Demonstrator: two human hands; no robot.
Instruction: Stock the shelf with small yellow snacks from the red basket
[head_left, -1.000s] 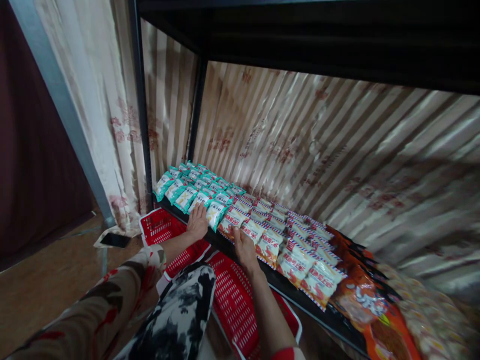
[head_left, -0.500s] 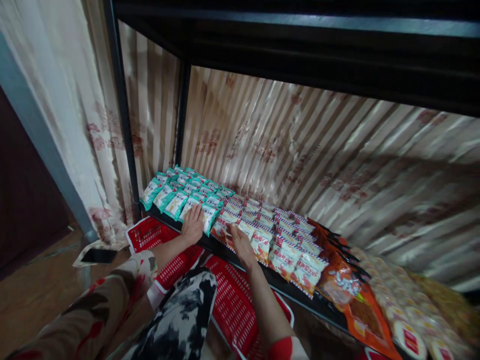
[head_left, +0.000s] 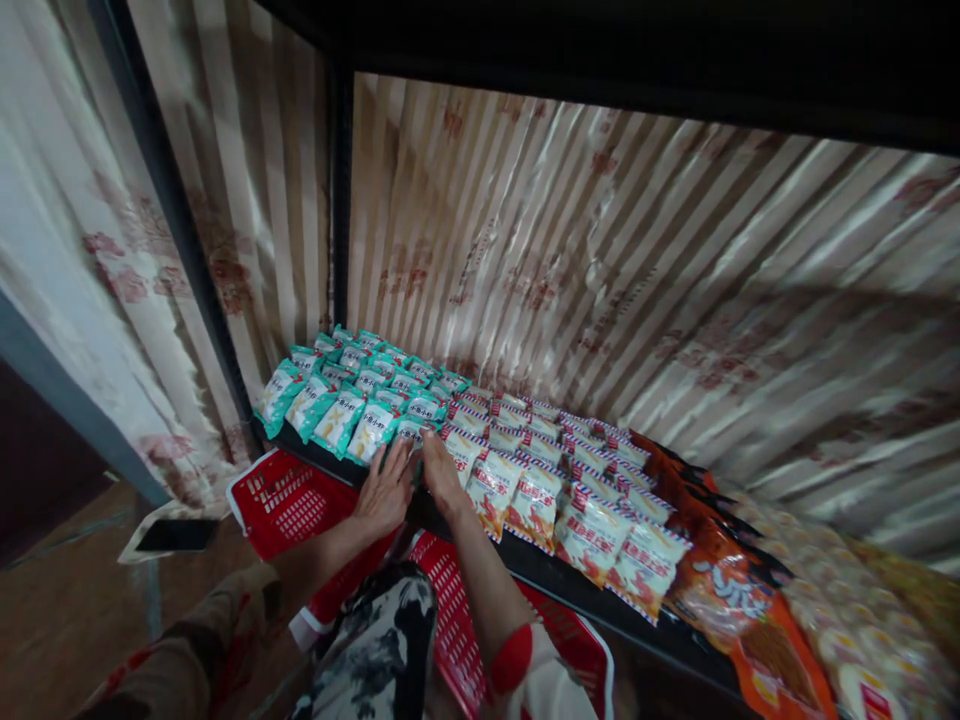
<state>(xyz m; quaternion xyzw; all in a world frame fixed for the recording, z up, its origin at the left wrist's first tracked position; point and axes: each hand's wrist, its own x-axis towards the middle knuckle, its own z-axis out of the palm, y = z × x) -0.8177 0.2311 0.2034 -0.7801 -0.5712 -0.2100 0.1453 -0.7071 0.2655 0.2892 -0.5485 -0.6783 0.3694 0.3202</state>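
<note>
Rows of teal-and-white snack packets (head_left: pixel 343 420) lean on the left end of a low black shelf. At the front right corner of these rows, one teal snack packet (head_left: pixel 411 432) is between my two hands. My left hand (head_left: pixel 384 492) presses its bent fingers on the packet's lower front. From the other side my right hand (head_left: pixel 444 478) grips the packet's right edge, fingers together. The hands hide much of the packet's lower part. Just right of my right hand stand rows of white-and-orange snack packets (head_left: pixel 534 500) with striped edges.
Orange bags (head_left: pixel 772 640) and clear packs of round pieces (head_left: pixel 862 640) lie further right. Red plastic baskets (head_left: pixel 300 500) sit below the shelf edge (head_left: pixel 555 590). A dark phone (head_left: pixel 177 535) lies at the left. Striped curtain (head_left: pixel 525 230) hangs behind; a dark upper shelf (head_left: pixel 637 60) is overhead.
My right hand has moved left from the white-and-orange packets to the end teal packet. My left hand has gone from lying flat on the teal packets to that packet's lower front. The view has shifted.
</note>
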